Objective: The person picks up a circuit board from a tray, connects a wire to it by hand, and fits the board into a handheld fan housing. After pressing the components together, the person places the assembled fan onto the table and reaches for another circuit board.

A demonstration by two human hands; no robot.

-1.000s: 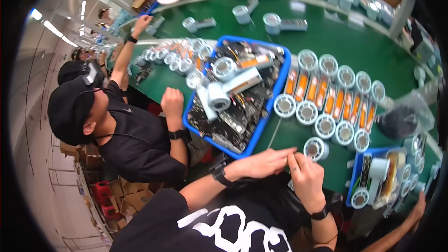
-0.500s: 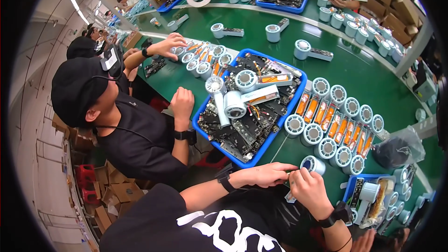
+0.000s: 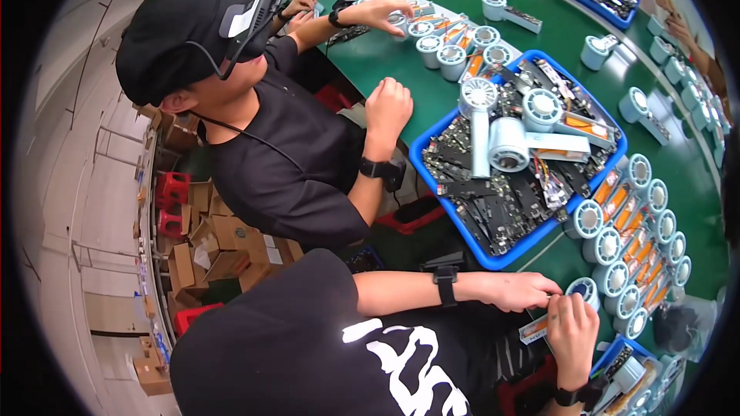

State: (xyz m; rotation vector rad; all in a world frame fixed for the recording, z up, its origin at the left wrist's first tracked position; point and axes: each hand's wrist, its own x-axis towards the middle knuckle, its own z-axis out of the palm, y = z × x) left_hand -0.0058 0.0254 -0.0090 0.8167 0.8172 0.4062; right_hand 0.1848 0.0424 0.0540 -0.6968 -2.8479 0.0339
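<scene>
Close in front of me, a light-blue handheld fan (image 3: 583, 290) with a round head and a handle part is mostly covered by my hands. My left hand (image 3: 526, 291) comes in from the left, its thumb and forefinger pinched together beside the fan's neck. Over the fan's near side, my right hand (image 3: 572, 330) is bent with its fingers curled around it. Between the fingertips a tiny part may be held, but it is too small to make out. A white-edged handle piece (image 3: 533, 330) shows below my left fingers.
Beyond my hands stands a blue tray (image 3: 493, 264) of black circuit boards, with several fans on top. Rows of fans with orange battery cells (image 3: 636, 246) lie to the right. A clear bag (image 3: 686, 323) and another blue tray (image 3: 617, 348) are near right. A co-worker (image 3: 285, 139) sits on the left.
My view has swung to the right, so the tray and fans appear shifted. My hands stay together at the same fan, and more of its handle piece shows.
</scene>
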